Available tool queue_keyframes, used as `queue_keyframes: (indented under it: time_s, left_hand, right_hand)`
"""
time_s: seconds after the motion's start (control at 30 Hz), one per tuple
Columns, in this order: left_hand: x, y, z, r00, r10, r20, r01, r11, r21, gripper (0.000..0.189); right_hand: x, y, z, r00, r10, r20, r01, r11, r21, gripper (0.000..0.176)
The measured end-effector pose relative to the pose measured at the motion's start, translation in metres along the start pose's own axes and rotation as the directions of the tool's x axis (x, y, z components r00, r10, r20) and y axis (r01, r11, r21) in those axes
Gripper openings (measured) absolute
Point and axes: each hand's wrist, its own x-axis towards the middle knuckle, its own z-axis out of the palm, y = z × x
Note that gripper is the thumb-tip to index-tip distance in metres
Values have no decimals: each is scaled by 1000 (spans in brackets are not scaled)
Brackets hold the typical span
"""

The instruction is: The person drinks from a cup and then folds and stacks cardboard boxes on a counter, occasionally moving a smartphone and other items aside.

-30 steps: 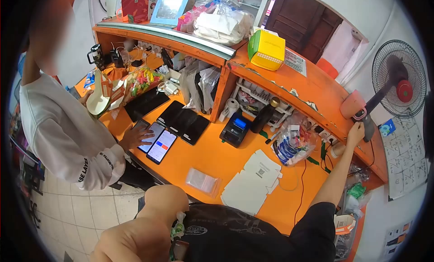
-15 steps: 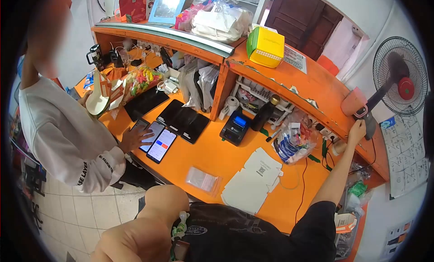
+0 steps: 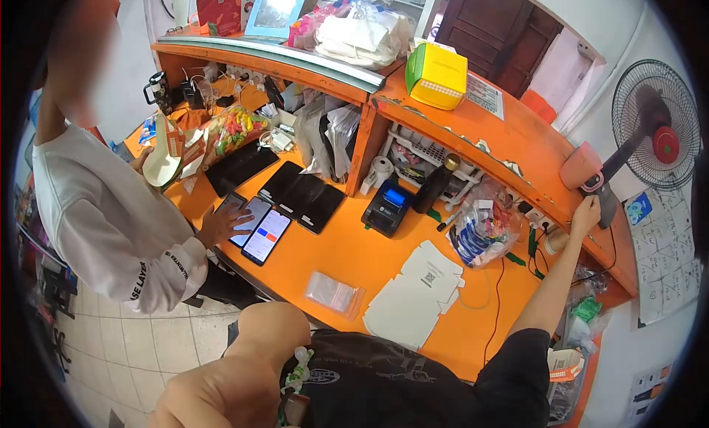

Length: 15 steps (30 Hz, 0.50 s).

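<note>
My right arm reaches to the far right, where my right hand (image 3: 586,212) is closed on the edge of the base of the fan (image 3: 607,203). Just above that hand a pink mug (image 3: 582,166) stands on the orange ledge. At the bottom left my left arm is bent close to the camera, beside a green and white beaded band (image 3: 299,370); the fingers of that hand cannot be made out. In front of my body, a flat white cardboard sheet (image 3: 413,295) and a small clear plastic packet (image 3: 330,291) lie on the orange desk (image 3: 347,247).
At the left a person in a white sweatshirt (image 3: 111,214) has one hand over phones (image 3: 266,236). Tablets (image 3: 301,195), a receipt printer (image 3: 388,206), a dark bottle (image 3: 437,183) and a filled plastic bag (image 3: 484,232) are on the desk. A yellow box (image 3: 436,76) sits above.
The whole view has shifted very slightly. My right hand stays at the fan base, and the other person's hand remains over the phones.
</note>
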Motion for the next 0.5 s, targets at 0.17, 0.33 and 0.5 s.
queue_keyframes:
  time_s: [0.17, 0.33, 0.5]
  left_hand:
    - [10, 12, -17, 962, -167, 214, 175, 984, -19, 41]
    - [7, 4, -10, 983, -107, 148, 103, 994, 34, 41]
    - [14, 0, -14, 970, -122, 213, 145, 985, -96, 42]
  right_hand:
    - [4, 12, 3, 1000, 6, 16, -6, 1000, -14, 23]
    - [4, 8, 1, 995, 77, 55, -76, 997, -22, 26]
    - [6, 13, 3, 992, 121, 47, -119, 992, -37, 34]
